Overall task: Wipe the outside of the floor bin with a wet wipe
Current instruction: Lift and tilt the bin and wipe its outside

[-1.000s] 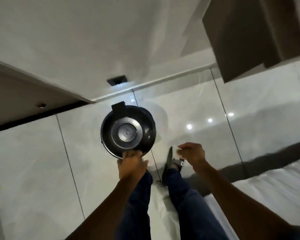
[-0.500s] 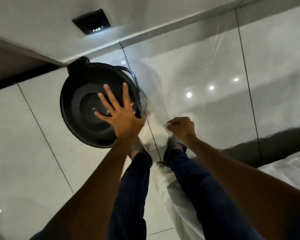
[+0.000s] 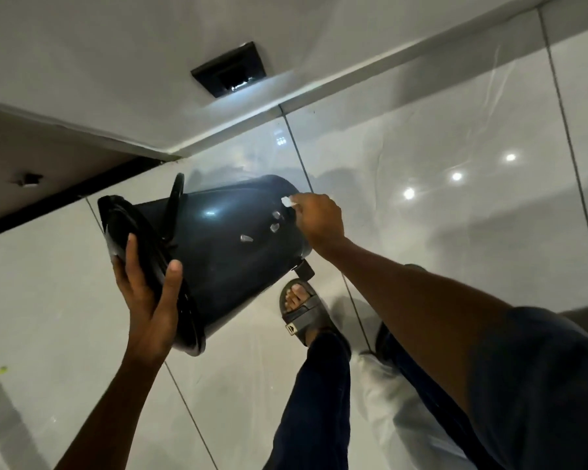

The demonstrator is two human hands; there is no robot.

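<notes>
The dark round floor bin (image 3: 224, 245) is tipped on its side above the tiled floor, its lid end toward the left and its base toward the right. My left hand (image 3: 150, 300) grips the lid rim from below, thumb on the bin's side. My right hand (image 3: 318, 218) presses against the bin's wall near the base, holding a white wet wipe (image 3: 287, 201), only a small corner of which shows past the fingers. The bin's foot pedal (image 3: 304, 270) sticks out at the base.
Glossy white floor tiles (image 3: 421, 205) reflect ceiling lights. A white wall with a dark socket plate (image 3: 230, 68) runs along the back. My sandalled foot (image 3: 302, 313) and blue trouser legs stand just below the bin. A white cloth (image 3: 398, 412) lies at the lower right.
The bin has gone from upright to tipped on its side. My left hand moved from flat on the lid to gripping its rim; my right hand brought the wipe onto the bin's wall.
</notes>
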